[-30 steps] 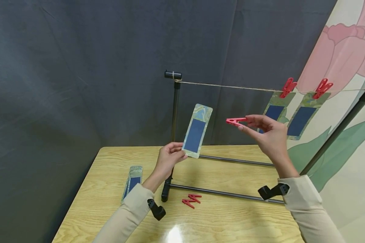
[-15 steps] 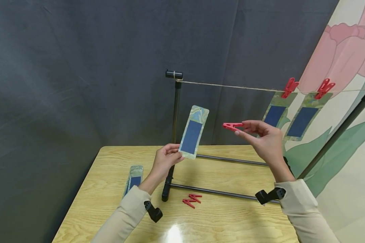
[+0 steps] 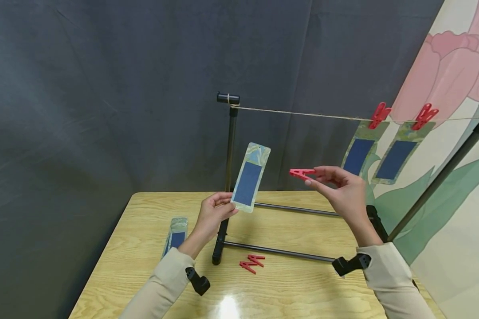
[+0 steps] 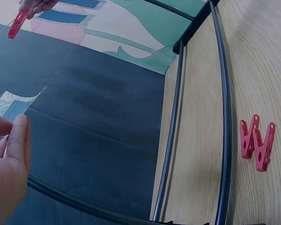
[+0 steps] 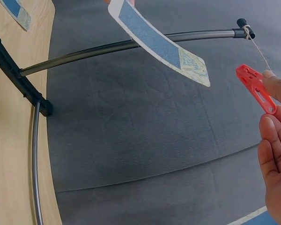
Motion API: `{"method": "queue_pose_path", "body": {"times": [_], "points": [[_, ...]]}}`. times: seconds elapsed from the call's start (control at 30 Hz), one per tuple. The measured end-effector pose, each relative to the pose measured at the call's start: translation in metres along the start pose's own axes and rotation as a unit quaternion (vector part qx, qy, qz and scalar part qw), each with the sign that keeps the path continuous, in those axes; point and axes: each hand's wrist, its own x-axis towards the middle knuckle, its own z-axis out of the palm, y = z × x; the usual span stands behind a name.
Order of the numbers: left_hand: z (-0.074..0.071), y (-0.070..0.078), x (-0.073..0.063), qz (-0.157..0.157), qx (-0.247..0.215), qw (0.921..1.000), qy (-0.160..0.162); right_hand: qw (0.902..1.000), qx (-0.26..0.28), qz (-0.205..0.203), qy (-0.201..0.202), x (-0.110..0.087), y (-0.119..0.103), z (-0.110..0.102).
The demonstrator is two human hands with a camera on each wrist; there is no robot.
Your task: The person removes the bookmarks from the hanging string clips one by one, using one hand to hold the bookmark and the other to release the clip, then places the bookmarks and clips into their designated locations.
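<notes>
My left hand (image 3: 213, 215) pinches the lower end of a blue card with a marbled green border (image 3: 248, 179), much like a bookmark, and holds it tilted in the air. To its right, my right hand (image 3: 345, 188) pinches a red clothespin (image 3: 302, 173) by its handle end, the other end pointing at the card. Card and clothespin are apart, both below the string (image 3: 295, 113). In the right wrist view the clothespin (image 5: 256, 88) lies between thumb and fingers. Two similar cards (image 3: 397, 153) hang from the string at the right, each under a red clothespin (image 3: 425, 117).
A black rod frame (image 3: 230, 146) stands on the wooden table (image 3: 143, 283) and carries the string. Two loose red clothespins (image 3: 251, 263) lie in front of its lower bar. Further cards (image 3: 177, 235) overlap at the left, partly behind my left forearm. A dark curtain (image 3: 143, 88) hangs behind.
Both hands have moved down and somewhat left, the card and the clothespin with them. Each grip stays the same. The hanging cards and loose clothespins have not moved.
</notes>
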Motion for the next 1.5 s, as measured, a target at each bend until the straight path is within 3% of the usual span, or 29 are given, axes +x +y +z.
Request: {"method": "queue_pose_path", "body": {"times": [0.13,0.3,0.5,1.03,1.5], "points": [[-0.003,0.000,-0.001,-0.001,0.001,1.0000,0.003,0.9999,-0.005,0.011,-0.001,-0.003,0.002,0.002],[-0.008,0.000,-0.002,-0.001,0.004,1.0000,0.007,0.9999,-0.005,0.011,0.000,-0.004,0.024,0.007],[-0.013,0.000,-0.003,-0.008,-0.005,0.9998,0.018,1.0000,-0.001,-0.001,-0.004,-0.008,0.009,0.010],[-0.024,0.001,-0.011,-0.004,0.008,0.9995,0.031,0.9996,0.005,0.017,-0.020,-0.017,0.013,0.017],[-0.035,0.001,-0.018,-0.012,0.009,0.9991,0.038,0.9989,0.030,0.024,-0.027,-0.026,0.057,0.031]]}}
